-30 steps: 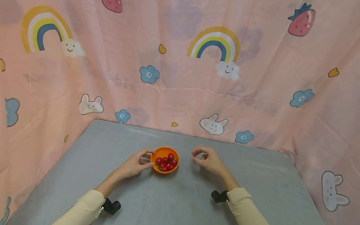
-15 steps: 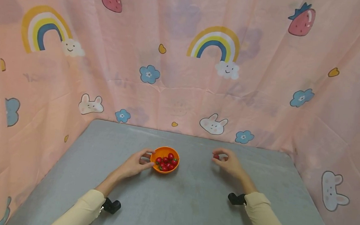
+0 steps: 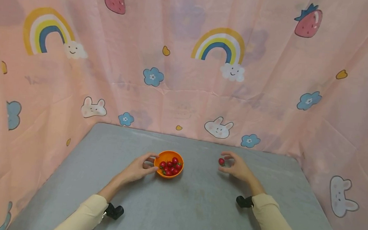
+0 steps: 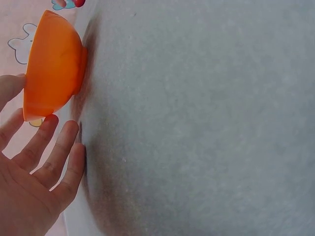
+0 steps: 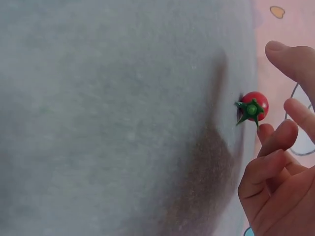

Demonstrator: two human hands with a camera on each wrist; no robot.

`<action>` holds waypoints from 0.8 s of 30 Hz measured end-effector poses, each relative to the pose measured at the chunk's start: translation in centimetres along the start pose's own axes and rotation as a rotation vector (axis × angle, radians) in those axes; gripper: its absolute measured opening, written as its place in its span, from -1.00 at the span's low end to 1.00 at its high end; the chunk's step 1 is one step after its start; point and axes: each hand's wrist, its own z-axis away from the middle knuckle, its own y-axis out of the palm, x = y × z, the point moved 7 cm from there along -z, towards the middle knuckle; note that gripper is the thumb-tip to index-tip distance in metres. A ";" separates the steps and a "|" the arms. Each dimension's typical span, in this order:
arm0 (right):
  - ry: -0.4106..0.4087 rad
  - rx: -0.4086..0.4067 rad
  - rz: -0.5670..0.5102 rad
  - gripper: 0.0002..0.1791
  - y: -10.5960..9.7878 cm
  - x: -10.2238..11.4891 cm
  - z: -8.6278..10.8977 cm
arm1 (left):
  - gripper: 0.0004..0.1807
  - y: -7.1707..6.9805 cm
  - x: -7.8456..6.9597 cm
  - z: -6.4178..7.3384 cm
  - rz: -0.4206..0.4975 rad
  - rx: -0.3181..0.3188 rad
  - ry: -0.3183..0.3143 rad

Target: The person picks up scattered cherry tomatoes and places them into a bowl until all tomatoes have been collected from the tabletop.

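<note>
A small orange bowl (image 3: 183, 168) stands on the grey table with several cherry tomatoes (image 3: 169, 164) inside. My left hand (image 3: 138, 167) holds it at its left side, thumb and index finger spread along the rim; in the left wrist view a fingertip (image 4: 50, 119) rests against the bowl's side. To the right, a single cherry tomato (image 3: 221, 161) with a green calyx lies on the table. My right hand (image 3: 237, 167) is around it, thumb and index finger parted on either side; the right wrist view shows the tomato (image 5: 256, 104) apart from the thumb, near the bent fingers.
The grey cloth-covered table (image 3: 178, 213) reaches back to a pink printed curtain (image 3: 172, 103) that encloses it behind and at both sides. A black wrist camera (image 3: 115, 211) sits on the left wrist, another black camera (image 3: 244, 201) on the right.
My right hand has moved right, away from the bowl, to the table's right part. It held a tomato half a second ago and has let it go there. The left hand stays put.
</note>
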 end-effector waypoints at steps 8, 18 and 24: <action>-0.051 0.031 0.040 -0.47 0.2 0.0 -1.2 | -0.51 0.0 0.2 0.0 0.004 -0.001 -0.008; -0.032 0.110 0.067 -0.61 0.6 -0.3 -2.1 | -0.50 0.0 0.5 -0.1 0.012 -0.002 -0.002; -0.052 0.124 0.078 -0.73 0.8 -0.4 -2.3 | -0.50 0.0 0.4 -0.1 0.009 -0.002 -0.015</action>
